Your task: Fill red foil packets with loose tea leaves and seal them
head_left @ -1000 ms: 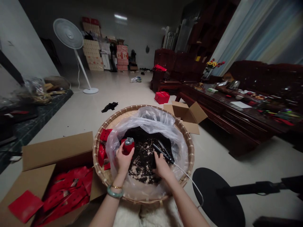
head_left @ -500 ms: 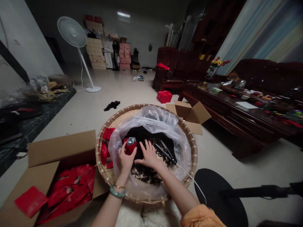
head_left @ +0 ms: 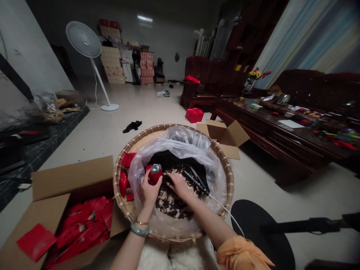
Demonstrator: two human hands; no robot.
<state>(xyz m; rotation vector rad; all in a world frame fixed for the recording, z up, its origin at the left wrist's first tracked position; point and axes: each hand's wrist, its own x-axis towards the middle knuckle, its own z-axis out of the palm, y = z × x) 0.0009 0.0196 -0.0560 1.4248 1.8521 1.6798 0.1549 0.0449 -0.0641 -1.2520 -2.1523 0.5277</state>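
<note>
My left hand (head_left: pixel 149 190) is wrapped round a small red packet (head_left: pixel 155 172) with a silvery open top, held upright over the left side of the basket. Just right of it, my right hand (head_left: pixel 179 185) reaches low over loose dark dried leaves (head_left: pixel 172 204), fingers curled together. Whatever lies between those fingertips is hidden. Clear plastic sheeting (head_left: pixel 180 144) surrounds the leaves inside a round woven basket (head_left: pixel 230 176). A black two-armed tool (head_left: pixel 198 183) with a white cord rests on the leaves, right of my right hand.
Several red packets (head_left: pixel 128 160) lie at the basket's left rim. An open carton (head_left: pixel 73 178) full of red packets stands at the left. Behind the basket are another open carton (head_left: pixel 219 131) and a red box (head_left: pixel 194 115). A black round base (head_left: pixel 261 240) stands at the right.
My right hand has dropped slightly, and its spread fingers have curled in toward the leaves. My left hand keeps its hold on the red packet in nearly the same place.
</note>
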